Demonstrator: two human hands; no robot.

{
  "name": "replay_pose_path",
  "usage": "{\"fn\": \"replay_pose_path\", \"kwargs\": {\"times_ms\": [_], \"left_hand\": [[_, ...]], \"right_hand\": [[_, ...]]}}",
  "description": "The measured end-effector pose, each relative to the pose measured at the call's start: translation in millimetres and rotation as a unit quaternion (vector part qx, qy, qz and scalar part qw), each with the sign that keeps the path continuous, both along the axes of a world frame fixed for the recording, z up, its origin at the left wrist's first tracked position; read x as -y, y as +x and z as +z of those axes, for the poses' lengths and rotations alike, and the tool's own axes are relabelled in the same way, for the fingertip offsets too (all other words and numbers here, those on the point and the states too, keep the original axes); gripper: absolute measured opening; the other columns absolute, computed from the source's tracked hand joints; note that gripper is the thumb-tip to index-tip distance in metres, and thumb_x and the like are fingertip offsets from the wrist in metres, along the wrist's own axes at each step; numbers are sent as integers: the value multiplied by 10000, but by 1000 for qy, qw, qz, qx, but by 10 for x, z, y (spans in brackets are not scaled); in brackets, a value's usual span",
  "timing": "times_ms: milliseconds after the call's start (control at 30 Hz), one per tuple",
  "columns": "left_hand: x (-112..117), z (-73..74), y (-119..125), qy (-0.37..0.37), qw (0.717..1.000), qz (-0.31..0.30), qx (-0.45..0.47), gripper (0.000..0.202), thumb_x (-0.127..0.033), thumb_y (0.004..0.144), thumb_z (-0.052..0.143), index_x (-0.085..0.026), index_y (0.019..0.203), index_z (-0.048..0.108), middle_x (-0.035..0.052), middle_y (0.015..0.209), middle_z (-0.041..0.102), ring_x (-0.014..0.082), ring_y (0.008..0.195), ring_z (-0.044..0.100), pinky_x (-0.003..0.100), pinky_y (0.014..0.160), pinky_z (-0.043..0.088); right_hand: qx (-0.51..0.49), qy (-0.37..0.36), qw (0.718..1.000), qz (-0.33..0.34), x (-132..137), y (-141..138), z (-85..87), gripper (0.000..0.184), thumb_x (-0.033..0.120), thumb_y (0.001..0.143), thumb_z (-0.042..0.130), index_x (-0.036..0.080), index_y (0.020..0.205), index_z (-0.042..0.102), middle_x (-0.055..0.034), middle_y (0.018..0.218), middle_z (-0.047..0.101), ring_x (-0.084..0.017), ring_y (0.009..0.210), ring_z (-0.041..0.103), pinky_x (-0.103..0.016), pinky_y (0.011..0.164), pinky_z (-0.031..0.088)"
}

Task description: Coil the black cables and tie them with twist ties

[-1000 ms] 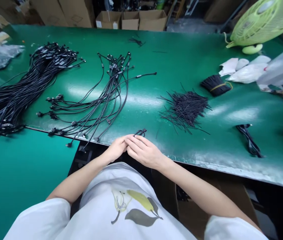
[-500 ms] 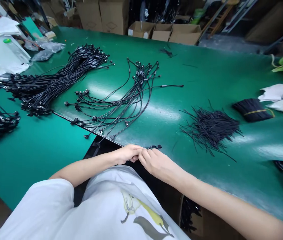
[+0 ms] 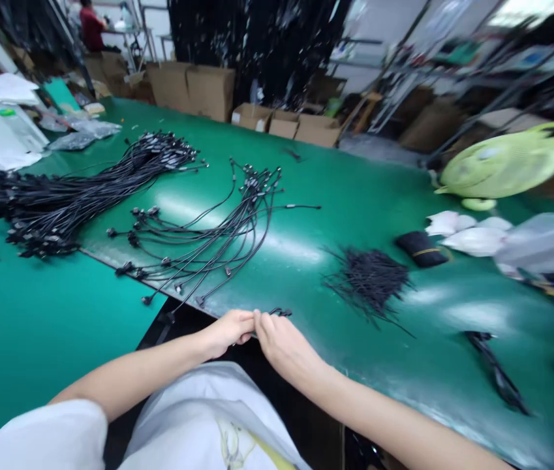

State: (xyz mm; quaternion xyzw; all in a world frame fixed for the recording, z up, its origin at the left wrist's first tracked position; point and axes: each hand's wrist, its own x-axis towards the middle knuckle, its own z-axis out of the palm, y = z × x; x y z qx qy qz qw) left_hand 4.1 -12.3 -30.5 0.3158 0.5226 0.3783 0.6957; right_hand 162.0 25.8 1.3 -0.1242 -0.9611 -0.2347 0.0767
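Note:
My left hand (image 3: 230, 328) and my right hand (image 3: 284, 343) meet at the near edge of the green table (image 3: 355, 196), fingers closed together on a small coiled black cable (image 3: 279, 313) whose end pokes out past my right fingers. Just beyond my hands lies a fan of loose black cables (image 3: 208, 235) with connectors at their ends. To the right of it sits a heap of thin black twist ties (image 3: 367, 277).
A large bundle of black cables (image 3: 71, 189) lies at the left, and a bound tie bundle (image 3: 421, 249), white bags (image 3: 472, 235) and a green fan (image 3: 506, 163) at the right. A finished coiled cable (image 3: 494, 372) rests near right. Cardboard boxes (image 3: 281, 121) line the far edge.
The camera has tilted upward and swung, showing more of the room. My hands stay joined on the coiled cable at the table's edge, little changed.

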Motion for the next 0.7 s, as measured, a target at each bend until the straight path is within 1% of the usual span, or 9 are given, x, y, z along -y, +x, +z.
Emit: {"fn": "replay_pose_path", "kwargs": {"times_ms": [133,200,300,333,400,467,533,633,700], "left_hand": [[-5,-24,63,-5,1000,-14,-14,449,-595,699,638,-169,673,501,-79,495,349,66,474,272,238,487,138],[-2,-11,118,-20,1000,-17,-12,410,-534,672,676,-172,655,483,-80,499,348,61,474,270,228,485,137],[-1,37,185,-73,997,9,6,334,-425,610,702,-171,653,489,-72,509,388,60,475,302,210,488,160],[-9,53,191,-77,997,18,18,294,-385,599,696,-166,662,510,-65,518,411,63,480,320,208,491,185],[-49,77,172,-45,997,28,48,210,-302,581,678,-157,689,572,-47,544,468,79,503,369,219,506,253],[-119,91,134,8,997,43,69,212,-261,567,676,-158,751,648,-11,614,570,126,585,477,250,563,344],[-208,104,106,30,993,81,76,320,-308,580,705,-172,869,702,39,782,680,213,790,595,304,695,432],[-355,148,87,12,989,126,77,446,-452,635,729,-187,993,715,87,1021,719,300,1093,590,388,916,451],[-458,196,52,13,988,129,80,458,-509,659,727,-193,990,718,93,1049,721,310,1156,573,416,978,445]], "right_hand": [[59,-15,997,39,-54,33,4,206,66,857,417,68,924,611,-83,768,503,-207,678,469,-343,549,331],[79,-28,993,84,-121,42,43,166,100,878,441,105,832,601,-68,748,494,-201,672,475,-335,534,316],[105,-57,983,141,-251,26,144,190,160,911,464,121,767,581,-50,727,495,-185,641,486,-315,511,295],[115,-70,980,149,-300,11,183,205,175,918,465,120,756,578,-48,718,503,-179,626,489,-309,501,290],[134,-94,976,143,-402,-26,261,215,186,919,463,112,758,584,-52,695,530,-173,602,503,-300,479,286],[143,-120,978,98,-497,-70,331,183,195,901,480,104,802,604,-63,709,578,-177,597,530,-298,456,288],[123,-162,979,10,-569,-111,378,169,231,883,505,110,857,620,-73,765,636,-182,612,565,-291,445,299],[26,-251,957,-142,-602,-154,370,228,286,918,473,143,877,645,-63,844,693,-174,684,622,-264,503,366],[-67,-311,928,-192,-576,-163,303,273,301,958,436,167,889,663,-35,893,712,-153,772,647,-239,597,413]]}}
